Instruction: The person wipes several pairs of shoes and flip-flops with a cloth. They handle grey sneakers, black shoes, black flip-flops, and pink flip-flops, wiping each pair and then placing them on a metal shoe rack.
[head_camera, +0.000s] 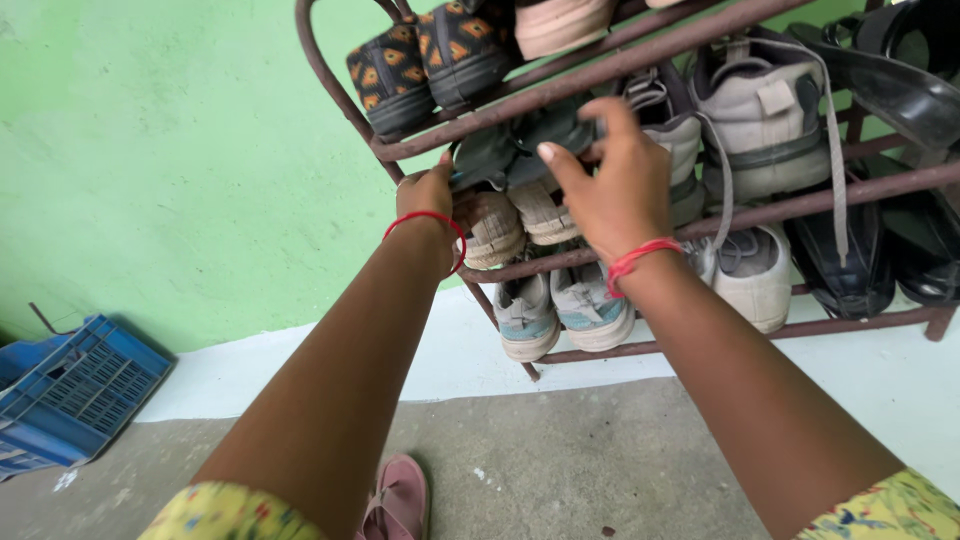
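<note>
Both my hands reach into a rusty brown metal shoe rack (560, 85) against a green wall. My left hand (428, 192) grips the heel end of a dark grey-green shoe (485, 155) with a tan ribbed sole on the middle shelf. My right hand (612, 185) closes its fingers over the second dark shoe (552, 128) of that pair, right beside the first. Each wrist wears a red thread band.
Patterned black-and-orange shoes (425, 60) sit on the top shelf, grey sneakers (765, 110) to the right, black sandals (880, 70) at far right, light blue-grey sneakers (560, 310) on the bottom shelf. A blue plastic crate (75, 395) lies at left. A pink slipper (400, 500) is underfoot.
</note>
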